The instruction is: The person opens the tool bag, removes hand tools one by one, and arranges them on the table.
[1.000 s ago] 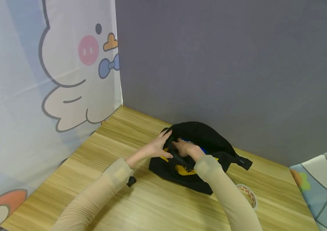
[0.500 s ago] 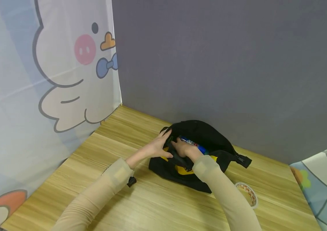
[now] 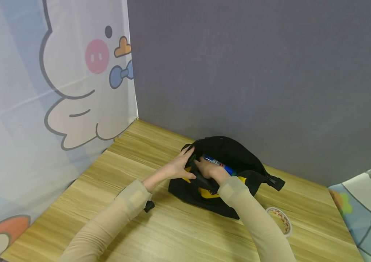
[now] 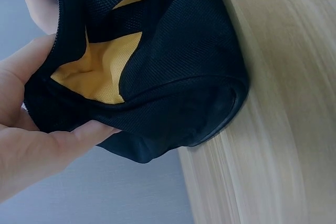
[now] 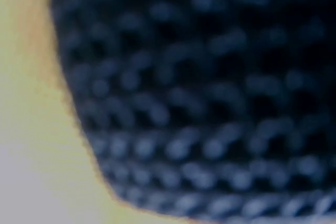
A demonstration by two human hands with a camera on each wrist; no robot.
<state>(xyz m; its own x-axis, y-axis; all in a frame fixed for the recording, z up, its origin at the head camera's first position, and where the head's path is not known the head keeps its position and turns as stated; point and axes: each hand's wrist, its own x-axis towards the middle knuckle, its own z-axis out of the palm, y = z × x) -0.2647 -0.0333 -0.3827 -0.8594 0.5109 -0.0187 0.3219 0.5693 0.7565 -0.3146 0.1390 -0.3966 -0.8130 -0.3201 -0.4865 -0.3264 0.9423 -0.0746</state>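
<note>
My left fingers [image 4: 31,59] were clamped on the black bag [image 3: 185,193]; slackening risked collapsing it onto my right hand [image 3: 209,168], whose grip I could not determine.

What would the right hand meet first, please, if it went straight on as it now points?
The right hand would probably meet the inner wall of the black zip bag first, near the end the left hand holds, though depth inside is unclear.
</note>
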